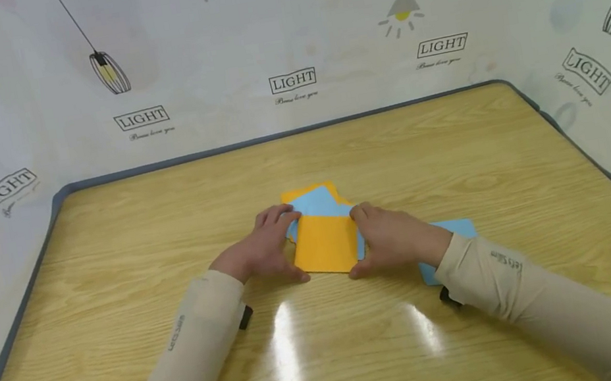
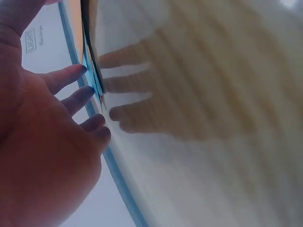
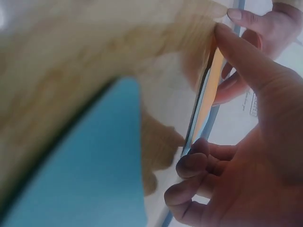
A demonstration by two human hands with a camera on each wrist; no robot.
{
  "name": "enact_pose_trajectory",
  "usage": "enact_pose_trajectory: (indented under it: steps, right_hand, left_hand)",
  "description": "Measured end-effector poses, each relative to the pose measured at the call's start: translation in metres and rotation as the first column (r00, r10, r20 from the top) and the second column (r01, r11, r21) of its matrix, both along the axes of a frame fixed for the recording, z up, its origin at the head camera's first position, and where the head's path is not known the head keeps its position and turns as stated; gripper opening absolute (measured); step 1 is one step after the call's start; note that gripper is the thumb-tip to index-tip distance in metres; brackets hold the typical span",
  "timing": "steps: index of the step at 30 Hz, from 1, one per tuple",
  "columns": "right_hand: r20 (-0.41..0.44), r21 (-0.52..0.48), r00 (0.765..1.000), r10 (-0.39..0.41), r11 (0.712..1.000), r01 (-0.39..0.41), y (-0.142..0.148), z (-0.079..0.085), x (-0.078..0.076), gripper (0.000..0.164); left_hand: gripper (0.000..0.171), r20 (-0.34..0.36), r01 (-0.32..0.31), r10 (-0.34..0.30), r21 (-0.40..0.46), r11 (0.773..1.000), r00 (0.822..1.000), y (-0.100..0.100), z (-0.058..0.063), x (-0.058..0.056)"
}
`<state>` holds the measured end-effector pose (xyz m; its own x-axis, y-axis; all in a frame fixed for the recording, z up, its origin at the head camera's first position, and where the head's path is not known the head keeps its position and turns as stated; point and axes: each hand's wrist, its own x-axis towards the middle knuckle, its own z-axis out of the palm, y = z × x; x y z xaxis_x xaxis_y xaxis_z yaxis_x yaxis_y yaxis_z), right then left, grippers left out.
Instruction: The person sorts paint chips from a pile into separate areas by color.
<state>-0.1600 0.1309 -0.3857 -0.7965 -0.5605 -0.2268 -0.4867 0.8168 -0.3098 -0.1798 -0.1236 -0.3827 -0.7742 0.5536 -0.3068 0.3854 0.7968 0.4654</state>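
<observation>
On the wood-grain surface [image 1: 358, 369], a light blue sheet [image 1: 461, 227] is partly hidden by the right wrist, to the right of the fingers of the right hand [image 1: 393, 236]. Between the two hands, an orange square [image 1: 326, 244] is gripped at its sides by the fingers of the left hand [image 1: 261, 249] and right hand, thumbs being set at its near corners. Just beyond the fingertips, blue paper [image 1: 313, 202] is partly covered by the square, and a printed wall [image 1: 214, 65] is seen well behind.
</observation>
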Motion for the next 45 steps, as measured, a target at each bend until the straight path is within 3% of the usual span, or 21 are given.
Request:
enact_pose_trajectory:
  steps: [11,18,27,31,36,40,45]
  right_hand:
    - [0.100,-0.118,0.995,-0.014,0.993,0.026,0.007,-0.001,-0.006,0.104]
    - [0.123,-0.140,0.992,-0.019,0.990,0.036,0.006,-0.001,-0.006,0.102]
    - [0.174,-0.220,0.985,-0.003,0.974,0.042,0.006,0.002,-0.009,0.106]
    - [0.194,-0.342,0.980,0.034,0.939,0.035,0.006,0.004,-0.010,0.104]
    - [0.168,-0.487,0.982,0.087,0.873,0.006,0.004,0.005,-0.010,0.100]
    - [0.159,-0.546,0.981,0.109,0.838,-0.005,-0.001,0.005,-0.009,0.098]
    - [0.187,-0.621,0.968,0.168,0.784,-0.017,-0.011,0.009,-0.010,0.094]
  left_hand:
    - [0.118,0.029,0.025,-0.028,0.098,0.995,0.999,-0.006,-0.001,0.003]
    - [0.110,0.012,0.042,-0.044,0.123,0.992,0.999,-0.009,-0.006,0.001]
    - [0.108,0.063,-0.033,0.021,0.197,0.980,0.998,-0.015,-0.004,0.004]
    - [0.108,0.133,-0.120,0.085,0.282,0.952,0.987,-0.023,0.000,0.012]
    - [0.107,0.215,-0.230,0.153,0.400,0.887,0.965,-0.034,0.010,0.025]
    - [0.105,0.216,-0.238,0.149,0.482,0.843,0.965,-0.041,0.013,0.032]
    - [0.104,0.197,-0.245,0.164,0.517,0.820,0.967,-0.052,0.014,0.042]
